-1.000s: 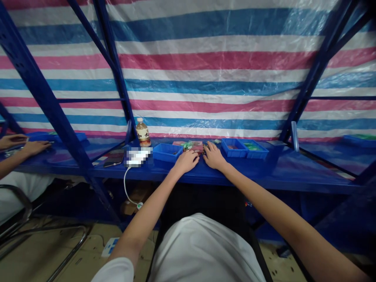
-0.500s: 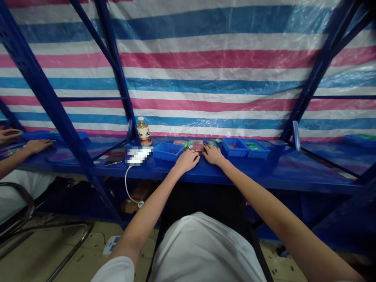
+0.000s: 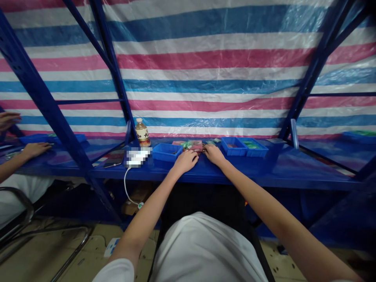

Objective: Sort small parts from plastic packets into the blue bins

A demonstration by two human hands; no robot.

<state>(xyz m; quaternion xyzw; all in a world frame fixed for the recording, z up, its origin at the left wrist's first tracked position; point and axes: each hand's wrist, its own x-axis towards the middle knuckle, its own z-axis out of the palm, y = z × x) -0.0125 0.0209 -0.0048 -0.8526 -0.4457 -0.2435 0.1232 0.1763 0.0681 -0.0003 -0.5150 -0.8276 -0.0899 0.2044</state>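
My left hand (image 3: 187, 161) rests on the blue table with its fingers loosely bent and slightly apart. Facing it, my right hand (image 3: 215, 154) has bent fingers at some small dark brown pieces (image 3: 204, 149), too small to name. Neither hand visibly holds anything, though the undersides of the fingers are hidden. Just beyond both hands lies a pinkish-red block or packet (image 3: 196, 145), with a crumpled green and clear wrapper (image 3: 187, 144) at its left. Close to my left hand is a blue bin (image 3: 167, 157); a second blue bin (image 3: 234, 152) stands right of my right hand.
Another blue bin (image 3: 253, 145) holds green packets. At the left are a drink bottle (image 3: 142, 134), a dark phone (image 3: 114, 158) and a blurred-out white item (image 3: 138, 156) with a cable. A co-worker's hand (image 3: 37, 149) is at far left, past a blue post (image 3: 55, 105).
My right hand's fingers have curled in a little near the small brown pieces. My left hand stays almost where it was. The co-worker's farther hand has risen.
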